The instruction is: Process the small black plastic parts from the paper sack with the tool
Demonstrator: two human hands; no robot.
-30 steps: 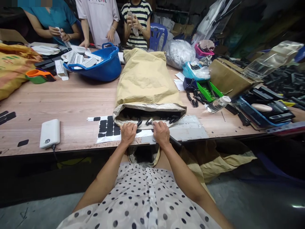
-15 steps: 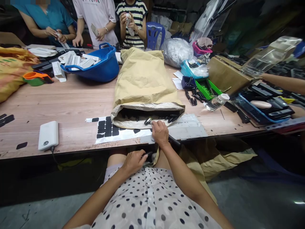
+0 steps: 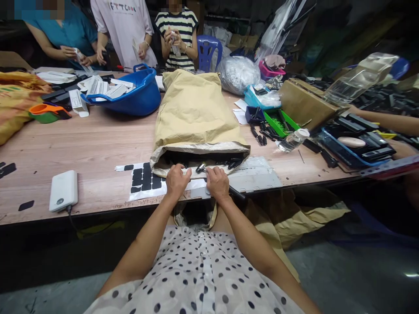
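Observation:
A paper sack (image 3: 198,113) lies on the table with its mouth facing me, and dark small parts (image 3: 234,162) show inside. At the mouth's lower lip, my right hand (image 3: 218,183) is closed on a small black-and-silver part (image 3: 200,167). My left hand (image 3: 177,179) is at the same lip, left of the part, with thumb and fingers apart and its fingertips at the opening. Nothing shows in it. Under the sack's front edge lies a white sheet with black rounded stickers (image 3: 147,178). Below the table edge, between my legs, another sack's opening (image 3: 196,216) shows.
A white power bank (image 3: 63,190) with a cable lies left. Behind it stands a blue basin (image 3: 144,93) of white boxes. Right are a green tray (image 3: 278,124), a clear bottle (image 3: 293,140) and a blue-edged tray (image 3: 353,146) of black parts. Several co-workers (image 3: 122,30) stand opposite.
My left hand has risen from my lap, where it held a dark piece, to the sack's mouth; that piece is no longer visible in it. My right hand stays there with its part.

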